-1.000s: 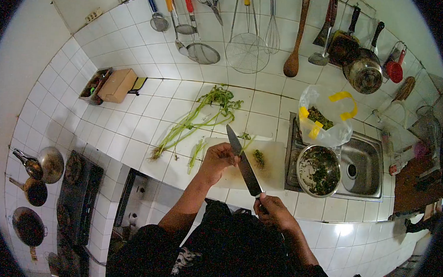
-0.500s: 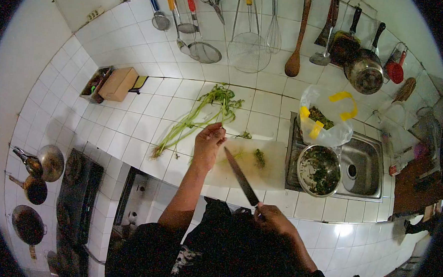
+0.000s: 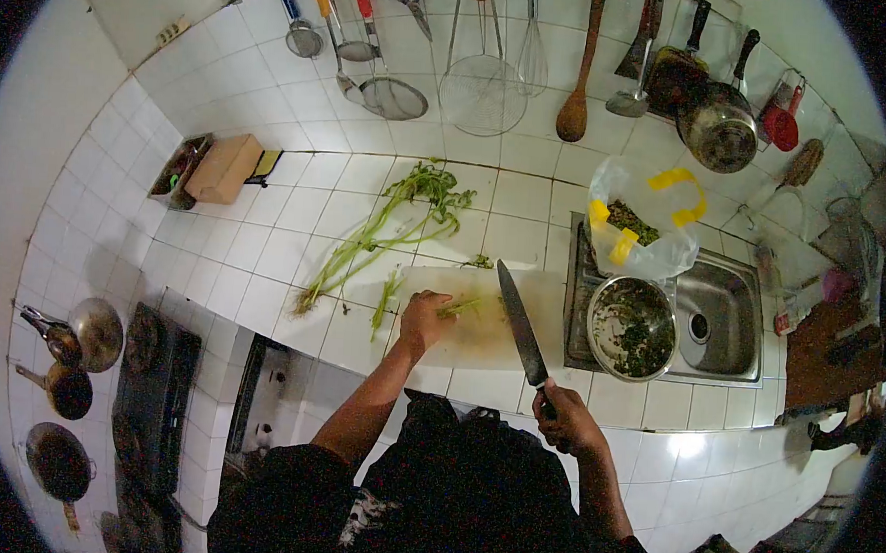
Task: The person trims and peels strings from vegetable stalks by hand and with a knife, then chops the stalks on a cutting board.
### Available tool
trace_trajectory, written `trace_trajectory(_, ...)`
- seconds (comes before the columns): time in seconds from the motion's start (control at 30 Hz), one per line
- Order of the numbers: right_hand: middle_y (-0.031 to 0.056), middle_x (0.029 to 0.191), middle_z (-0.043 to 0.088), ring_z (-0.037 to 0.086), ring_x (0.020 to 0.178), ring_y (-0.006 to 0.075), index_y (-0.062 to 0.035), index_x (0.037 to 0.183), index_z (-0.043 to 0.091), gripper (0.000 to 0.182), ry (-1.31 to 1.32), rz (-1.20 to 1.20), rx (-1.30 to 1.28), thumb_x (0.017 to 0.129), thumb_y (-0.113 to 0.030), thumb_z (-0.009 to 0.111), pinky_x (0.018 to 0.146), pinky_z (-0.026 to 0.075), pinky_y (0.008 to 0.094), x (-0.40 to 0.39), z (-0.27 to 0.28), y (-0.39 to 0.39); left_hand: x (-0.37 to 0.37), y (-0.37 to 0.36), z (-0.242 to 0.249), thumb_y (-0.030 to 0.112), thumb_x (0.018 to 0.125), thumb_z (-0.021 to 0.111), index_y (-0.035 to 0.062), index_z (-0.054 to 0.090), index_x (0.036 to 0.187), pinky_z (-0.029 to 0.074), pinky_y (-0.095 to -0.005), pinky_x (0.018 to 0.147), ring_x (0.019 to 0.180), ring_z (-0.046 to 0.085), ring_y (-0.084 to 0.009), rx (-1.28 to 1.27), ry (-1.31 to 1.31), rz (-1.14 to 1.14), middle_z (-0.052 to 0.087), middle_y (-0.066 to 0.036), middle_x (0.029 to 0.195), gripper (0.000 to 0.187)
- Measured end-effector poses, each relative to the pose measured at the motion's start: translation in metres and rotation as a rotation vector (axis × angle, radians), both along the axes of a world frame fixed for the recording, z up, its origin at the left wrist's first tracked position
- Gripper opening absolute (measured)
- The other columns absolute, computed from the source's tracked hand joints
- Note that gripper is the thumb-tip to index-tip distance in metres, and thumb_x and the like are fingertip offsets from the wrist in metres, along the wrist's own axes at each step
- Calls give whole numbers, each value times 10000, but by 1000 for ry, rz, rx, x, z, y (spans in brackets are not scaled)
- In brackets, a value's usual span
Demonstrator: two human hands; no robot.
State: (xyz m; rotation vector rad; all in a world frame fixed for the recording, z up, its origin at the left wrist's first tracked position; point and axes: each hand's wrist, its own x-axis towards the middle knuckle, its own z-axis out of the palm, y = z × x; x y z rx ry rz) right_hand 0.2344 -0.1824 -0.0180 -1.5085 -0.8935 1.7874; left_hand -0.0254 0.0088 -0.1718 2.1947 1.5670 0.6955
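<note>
My left hand point(image 3: 426, 321) is closed around a few short green stems point(image 3: 460, 305), whose ends stick out to the right over the pale cutting board point(image 3: 437, 350). In my right hand point(image 3: 569, 420) is the dark handle of a kitchen knife point(image 3: 524, 325). Its blade slants up and leftward across the board's right part, partly covering some chopped greens. A long leafy bunch of celery-like greens point(image 3: 365, 240) lies behind the board with its roots toward the left. One short green piece point(image 3: 386, 302) rests on the tiles just left of the board.
Right of the board, a metal bowl point(image 3: 633, 329) holds chopped greens beside the sink point(image 3: 726, 316). A plastic bag point(image 3: 657, 216) with yellow strips stands behind it. Utensils, including a wooden spoon point(image 3: 577, 93), hang on the wall. A cardboard box point(image 3: 224, 170) sits back left; a stove point(image 3: 156, 402) is lower left.
My left hand has come down to the board with stems in it. A short green piece now lies left of the board. The knife has shifted right, its blade steeper. The view has moved slightly.
</note>
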Motion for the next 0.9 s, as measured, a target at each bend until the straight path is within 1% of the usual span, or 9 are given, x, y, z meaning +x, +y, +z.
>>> trace_trajectory(0.07, -42, 472, 318, 248, 345, 65, -101, 708, 475, 501, -25, 18, 48, 938, -538, 396, 320, 158, 248, -2, -4, 0, 3, -3, 3, 248, 692, 728, 98, 691, 974, 474, -415, 843, 981, 550, -305, -63, -13, 13, 614, -125, 1021, 321)
trace_trajectory(0.13, -39, 479, 326, 248, 346, 67, -97, 710, 479, 497, 102, -29, -83, 940, -531, 401, 322, 168, 247, -3, -4, 0, 4, -4, 2, 217, 704, 709, 98, 694, 953, 486, -403, 814, 930, 570, -302, -23, 57, -4, 626, -122, 958, 276)
trace_trajectory(0.27, -39, 487, 332, 252, 355, 67, -98, 712, 482, 491, 101, -26, -58, 942, -526, 405, 327, 178, 243, -1, -15, -2, 5, -2, -9, 187, 707, 689, 94, 696, 907, 494, -406, 786, 897, 580, -302, 17, 31, 50, 634, -110, 901, 220)
trace_trajectory(0.33, -9, 558, 407, 335, 476, 102, -71, 712, 531, 573, 14, 7, -56, 921, -583, 384, 447, 269, 275, 0, -12, -1, 5, -2, -10, 168, 718, 672, 89, 693, 849, 499, -409, 751, 863, 586, -298, 98, 4, 40, 636, -99, 857, 155)
trace_trajectory(0.43, 0, 571, 430, 350, 485, 115, -60, 714, 525, 591, 38, 25, -107, 921, -591, 368, 453, 289, 296, 5, -21, -2, 7, -4, -5, 168, 743, 659, 107, 674, 845, 481, -393, 781, 871, 580, -283, 80, 53, 48, 639, -92, 866, 120)
trace_trajectory(0.57, -3, 571, 428, 353, 487, 115, -60, 716, 521, 594, -56, 57, -73, 920, -596, 364, 454, 289, 296, 2, -23, -5, 8, -5, -5, 158, 762, 635, 101, 649, 865, 485, -397, 762, 861, 577, -288, 97, 79, 72, 624, -100, 855, 119)
trace_trajectory(0.63, -42, 501, 329, 253, 376, 63, -107, 712, 467, 481, 66, -30, -89, 940, -528, 410, 346, 184, 238, -1, -22, -7, 9, -3, -11, 164, 791, 613, 91, 636, 901, 500, -414, 739, 898, 572, -282, 97, 195, 81, 608, -97, 906, 134)
trace_trajectory(0.83, -37, 485, 327, 265, 368, 70, -106, 712, 476, 494, 105, -45, -103, 936, -540, 401, 339, 180, 249, 2, -27, -15, 18, -1, -18, 178, 828, 567, 42, 602, 910, 502, -423, 780, 945, 562, -296, 9, 370, 119, 587, -141, 981, 163)
trace_trajectory(0.9, -37, 485, 320, 260, 368, 71, -105, 714, 477, 500, 82, -32, -110, 935, -546, 398, 340, 180, 249, 3, -26, -17, 13, 0, -24, 177, 825, 569, 31, 597, 913, 501, -426, 776, 923, 568, -310, 9, 333, 176, 591, -150, 949, 172)
